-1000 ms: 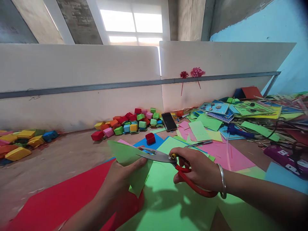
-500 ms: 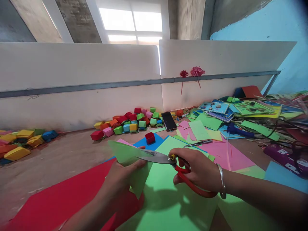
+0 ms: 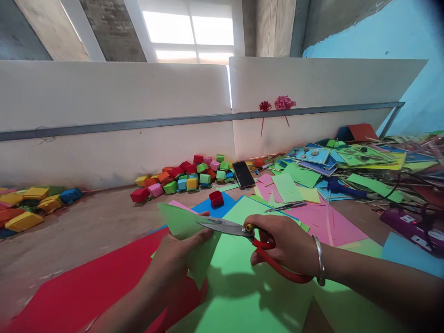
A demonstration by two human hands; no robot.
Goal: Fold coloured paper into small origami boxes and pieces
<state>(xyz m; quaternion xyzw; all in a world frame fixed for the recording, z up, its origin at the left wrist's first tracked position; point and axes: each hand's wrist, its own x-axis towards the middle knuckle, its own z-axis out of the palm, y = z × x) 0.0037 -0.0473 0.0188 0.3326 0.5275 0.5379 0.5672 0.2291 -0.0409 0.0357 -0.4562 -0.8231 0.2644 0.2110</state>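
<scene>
My left hand [image 3: 178, 256] pinches a piece of light green paper [image 3: 180, 219] between thumb and fingers, holding it above the sheets. My right hand [image 3: 282, 247] is wrapped round red-handled scissors [image 3: 229, 226], whose blades point left and lie at the paper beside my left thumb. From here the blades look nearly closed, and I cannot tell how far they cut into it. Beneath both hands lies a large green sheet [image 3: 243, 296], with a red sheet [image 3: 86, 277] to its left. A small red paper box [image 3: 216, 199] sits on a blue sheet just beyond.
Several coloured paper boxes [image 3: 190, 173] are heaped against the white board, with another pile [image 3: 31, 208] at far left. A phone [image 3: 243, 175] lies behind the sheets. To the right are a pen-like tool [image 3: 286, 206], pink paper [image 3: 333, 219], a blue glue gun [image 3: 347, 188] and stacked cards [image 3: 364, 156].
The scissor blades have drawn closer together at the green paper. A bit of green now shows left of my left wrist. Both hands stay nearly in place.
</scene>
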